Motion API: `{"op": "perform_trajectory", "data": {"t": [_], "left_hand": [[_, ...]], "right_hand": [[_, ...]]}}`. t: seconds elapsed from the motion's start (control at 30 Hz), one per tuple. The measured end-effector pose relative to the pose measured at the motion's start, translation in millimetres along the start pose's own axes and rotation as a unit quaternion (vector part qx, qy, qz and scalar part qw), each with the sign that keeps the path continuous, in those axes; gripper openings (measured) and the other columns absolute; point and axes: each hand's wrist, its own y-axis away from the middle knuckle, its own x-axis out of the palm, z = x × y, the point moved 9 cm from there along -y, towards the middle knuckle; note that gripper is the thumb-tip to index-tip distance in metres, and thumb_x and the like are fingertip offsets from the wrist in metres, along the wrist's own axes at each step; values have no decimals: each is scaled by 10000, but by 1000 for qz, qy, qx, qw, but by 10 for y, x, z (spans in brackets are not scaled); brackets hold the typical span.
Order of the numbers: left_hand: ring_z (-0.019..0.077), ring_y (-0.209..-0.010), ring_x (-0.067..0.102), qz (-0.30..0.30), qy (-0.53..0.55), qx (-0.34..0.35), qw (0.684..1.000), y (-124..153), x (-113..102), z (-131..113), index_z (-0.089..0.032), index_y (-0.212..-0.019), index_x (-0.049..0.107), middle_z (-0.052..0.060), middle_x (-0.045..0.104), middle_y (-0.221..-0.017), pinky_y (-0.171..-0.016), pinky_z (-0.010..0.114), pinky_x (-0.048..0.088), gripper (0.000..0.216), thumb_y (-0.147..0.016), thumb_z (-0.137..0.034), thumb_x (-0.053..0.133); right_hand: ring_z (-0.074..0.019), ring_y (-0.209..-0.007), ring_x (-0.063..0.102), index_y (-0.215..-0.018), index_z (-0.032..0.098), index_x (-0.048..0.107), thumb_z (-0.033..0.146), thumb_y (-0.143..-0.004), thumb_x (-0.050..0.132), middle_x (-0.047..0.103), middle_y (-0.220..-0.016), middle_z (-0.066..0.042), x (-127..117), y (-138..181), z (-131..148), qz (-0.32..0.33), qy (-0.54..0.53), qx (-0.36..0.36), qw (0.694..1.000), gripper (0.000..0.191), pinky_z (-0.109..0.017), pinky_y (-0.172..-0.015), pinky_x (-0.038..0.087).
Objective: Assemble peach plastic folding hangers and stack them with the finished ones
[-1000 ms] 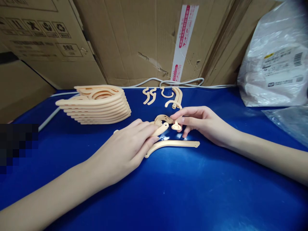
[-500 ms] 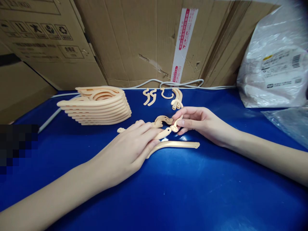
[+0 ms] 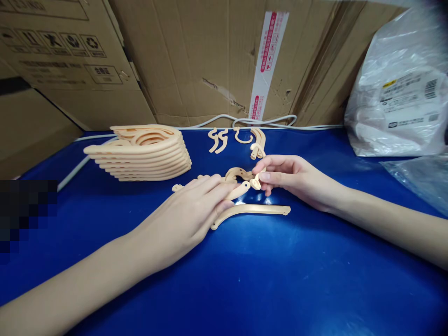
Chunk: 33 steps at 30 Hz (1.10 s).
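Note:
My left hand [image 3: 191, 207] is closed on a beige plastic hanger arm [image 3: 239, 190], whose rounded end with a small hole sticks out past the fingers. Thumb and fingers of my right hand [image 3: 283, 177] pinch a small beige hanger piece [image 3: 256, 184] with an oval, hollow end; its rest is hidden by the fingers. That end sits just right of the hole, apart from it. Behind both hands lies a curved beige piece [image 3: 241, 173], partly covered. A long bent hanger arm [image 3: 257, 209] rests on the blue table in front, one end close to my left thumb.
A stack of folded beige hangers [image 3: 147, 158] stands at the left. Along the back lie S-shaped pieces [image 3: 219, 141], a hook [image 3: 243, 136] and curved arms [image 3: 258, 141]. A white cable [image 3: 224, 116] runs before cardboard boxes [image 3: 196, 60]. A plastic bag [image 3: 399, 93] stands at right.
The small piece in my right hand has shifted slightly right and up, turning a little, so the gap to the holed end is wider. My left hand has barely moved.

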Motion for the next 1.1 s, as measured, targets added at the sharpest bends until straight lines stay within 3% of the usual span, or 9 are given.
{"op": "perform_trajectory", "data": {"t": [0.23, 0.53, 0.77, 0.97, 1.1], "left_hand": [[217, -1084, 634, -8, -13, -2, 1000, 6, -20, 15, -190, -1260, 601, 75, 668, -1205, -977, 344, 477, 378, -1084, -294, 283], [220, -1089, 645, -2, -2, -12, 1000, 13, 13, 50, -259, -1346, 571, 66, 644, -1272, -878, 323, 532, 403, -1082, -338, 278], [191, -1119, 632, -24, 25, 22, 999, 28, -2, 29, -249, -1387, 538, 50, 633, -1298, -889, 294, 517, 360, -1075, -265, 359], [182, -1058, 644, -34, 30, 28, 999, 41, 1, 35, -268, -1405, 526, 51, 640, -1242, -937, 320, 503, 378, -1078, -256, 336], [189, -1082, 638, -29, 21, 26, 999, 50, 4, 30, -284, -1415, 507, 53, 626, -1274, -886, 303, 510, 377, -1080, -263, 335]], "right_hand": [[-90, -661, 611, -882, 195, 759, 294, -781, 825, 740, -835, 2, -1, 1, 15, -9, 8, -3, 1000, 156, -243, -673, 519], [-115, -721, 628, -905, 197, 765, 322, -798, 807, 729, -833, -8, 1, 8, 17, -7, 33, 0, 999, 170, -256, -700, 529], [-83, -690, 585, -872, 219, 782, 295, -816, 795, 717, -816, 24, 38, 17, 27, 13, 28, 4, 1000, 95, -238, -699, 485], [-103, -703, 574, -909, 209, 778, 325, -840, 772, 715, -843, 7, 32, 22, 14, 23, 52, 8, 998, 135, -259, -692, 458], [-111, -702, 568, -898, 205, 777, 350, -827, 782, 708, -831, 0, 38, 21, 30, 20, 57, 4, 998, 162, -273, -717, 470]]}}
